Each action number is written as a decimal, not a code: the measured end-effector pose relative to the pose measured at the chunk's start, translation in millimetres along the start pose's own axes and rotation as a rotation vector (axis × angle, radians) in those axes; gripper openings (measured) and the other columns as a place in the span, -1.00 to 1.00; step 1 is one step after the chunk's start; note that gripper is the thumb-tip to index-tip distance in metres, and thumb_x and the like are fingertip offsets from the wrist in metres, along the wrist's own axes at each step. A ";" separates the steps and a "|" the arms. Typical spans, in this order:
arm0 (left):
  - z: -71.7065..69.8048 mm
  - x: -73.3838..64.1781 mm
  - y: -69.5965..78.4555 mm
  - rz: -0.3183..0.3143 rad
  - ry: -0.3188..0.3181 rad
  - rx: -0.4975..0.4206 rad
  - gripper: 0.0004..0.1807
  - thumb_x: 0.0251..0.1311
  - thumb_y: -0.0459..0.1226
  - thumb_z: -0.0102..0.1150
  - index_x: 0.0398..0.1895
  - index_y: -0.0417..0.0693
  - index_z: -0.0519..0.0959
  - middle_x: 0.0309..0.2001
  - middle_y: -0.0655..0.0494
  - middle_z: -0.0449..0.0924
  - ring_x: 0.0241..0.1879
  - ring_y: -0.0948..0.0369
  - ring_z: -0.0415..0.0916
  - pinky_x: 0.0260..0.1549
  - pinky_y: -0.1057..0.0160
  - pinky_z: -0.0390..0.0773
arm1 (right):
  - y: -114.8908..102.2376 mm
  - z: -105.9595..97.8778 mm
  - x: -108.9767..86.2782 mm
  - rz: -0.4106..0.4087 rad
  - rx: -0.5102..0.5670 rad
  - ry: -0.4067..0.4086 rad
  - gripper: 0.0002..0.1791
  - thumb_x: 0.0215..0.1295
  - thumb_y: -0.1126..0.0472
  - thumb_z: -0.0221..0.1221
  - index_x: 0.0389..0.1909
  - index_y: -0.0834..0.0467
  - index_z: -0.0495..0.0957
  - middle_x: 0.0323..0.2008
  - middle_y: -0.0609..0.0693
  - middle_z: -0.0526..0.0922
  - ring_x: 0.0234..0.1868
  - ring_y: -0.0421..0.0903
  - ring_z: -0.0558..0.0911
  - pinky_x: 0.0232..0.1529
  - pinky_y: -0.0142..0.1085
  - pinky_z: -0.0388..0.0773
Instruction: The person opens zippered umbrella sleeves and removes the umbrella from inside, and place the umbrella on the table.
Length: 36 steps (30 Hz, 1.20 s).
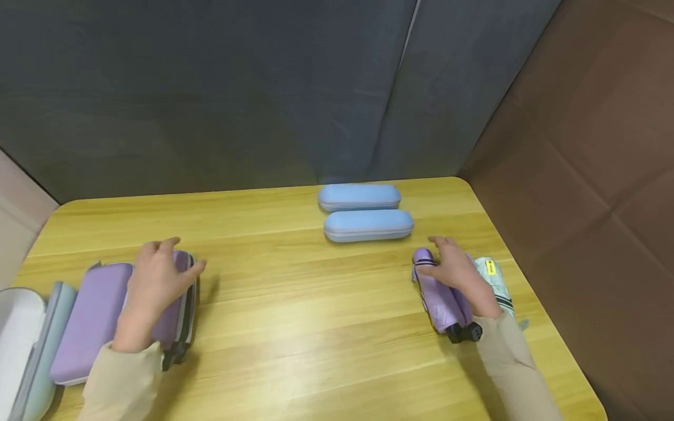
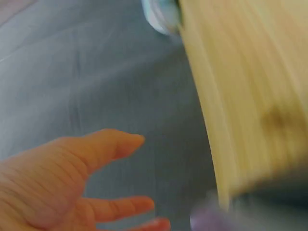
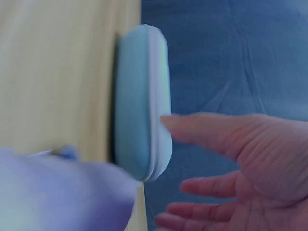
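With fingers spread, my left hand [image 1: 155, 280] is over a purple zip case [image 1: 169, 318] and hides part of it. Beside that case lies a larger purple case [image 1: 95, 321]. My right hand [image 1: 457, 270] is over a purple folded umbrella [image 1: 441, 301] with a black handle, its thumb and fingers apart. More purple fabric shows partly behind this hand, and a mint folded umbrella [image 1: 495, 283] with a yellow tag lies just to its right. In the right wrist view, the thumb overlaps a light blue zip case [image 3: 134, 106] beyond it, and a blurred purple shape fills the lower left.
Two light blue zip cases [image 1: 368, 225] lie one behind the other near the back edge of the wooden table [image 1: 295, 327]. A pale mint and white case [image 1: 47, 351] stands at the far left. Dark cloth [image 1: 210, 99] hangs behind, and brown cloth [image 1: 595, 175] borders the right side.
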<state>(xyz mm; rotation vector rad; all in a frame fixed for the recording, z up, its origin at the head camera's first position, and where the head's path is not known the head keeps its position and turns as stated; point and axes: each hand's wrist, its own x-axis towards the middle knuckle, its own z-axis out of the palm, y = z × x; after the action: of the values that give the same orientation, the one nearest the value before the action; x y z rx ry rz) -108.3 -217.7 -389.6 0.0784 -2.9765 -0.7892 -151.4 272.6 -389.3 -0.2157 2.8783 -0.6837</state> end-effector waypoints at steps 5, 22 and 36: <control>31.8 42.9 42.5 0.131 -0.090 -0.303 -0.51 0.24 -0.27 0.08 0.18 -0.40 0.36 0.03 -0.40 0.43 -0.05 -0.25 0.43 -0.16 -0.11 0.49 | -4.6 -7.9 53.5 0.012 0.149 -0.085 -0.10 0.14 0.10 0.27 0.36 0.40 0.02 0.29 0.44 0.12 0.22 0.36 0.26 0.16 0.12 0.30; 151.7 107.0 143.8 -0.128 -0.400 -1.023 -0.32 0.16 -0.35 0.18 0.35 -0.24 0.18 0.28 -0.24 0.23 0.17 -0.06 0.33 0.06 0.12 0.46 | 2.1 3.8 104.6 0.220 0.520 -0.187 -0.06 0.07 0.21 0.32 0.38 0.30 -0.03 0.33 0.29 0.11 0.21 0.13 0.28 0.13 -0.05 0.39; 116.3 72.1 86.1 -0.019 -0.409 -0.857 -0.33 0.03 -0.45 0.24 0.25 -0.38 0.24 0.20 -0.30 0.25 0.16 -0.16 0.34 -0.12 0.28 0.55 | -39.5 41.3 76.2 0.051 0.376 -0.166 -0.21 -0.02 0.21 0.38 0.24 0.24 0.23 0.17 0.31 0.32 0.12 0.20 0.38 0.11 -0.02 0.36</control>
<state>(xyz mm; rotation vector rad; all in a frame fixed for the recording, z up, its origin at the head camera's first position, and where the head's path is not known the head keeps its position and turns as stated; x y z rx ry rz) -191.4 -90.4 -444.4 -0.1101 -2.6525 -2.2066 -213.3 206.1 -418.0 -0.1377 2.5304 -1.1192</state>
